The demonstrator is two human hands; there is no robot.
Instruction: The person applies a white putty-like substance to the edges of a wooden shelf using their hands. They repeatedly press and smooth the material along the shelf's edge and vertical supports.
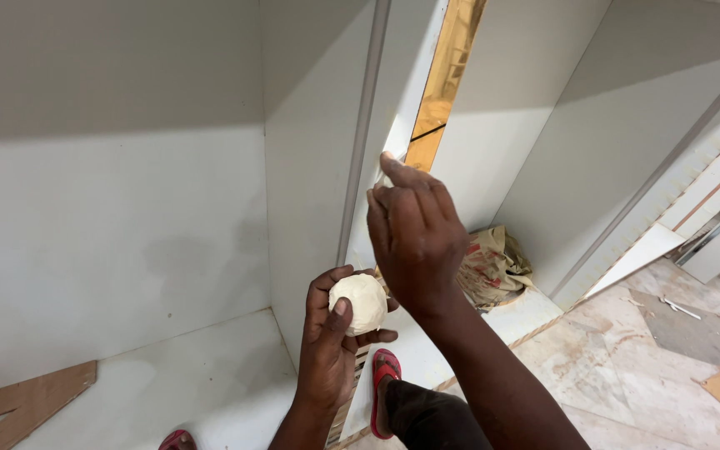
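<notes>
My left hand (332, 350) cups a round, cream-coloured ball of putty (361, 302) at waist height. My right hand (414, 229) is raised above it, fingertips pinching a small bit of the same pale putty and pressing it against the white upright panel (310, 150) of a cabinet, beside its grey edge strip (362, 133). The putty under the fingertips is mostly hidden.
White cabinet compartments stand left and right of the panel. A crumpled brown paper bag (493, 267) lies in the right compartment. A wooden offcut (22, 404) rests at lower left. My red sandals (385, 371) stand on the base. Marble floor with scraps (693, 350) lies right.
</notes>
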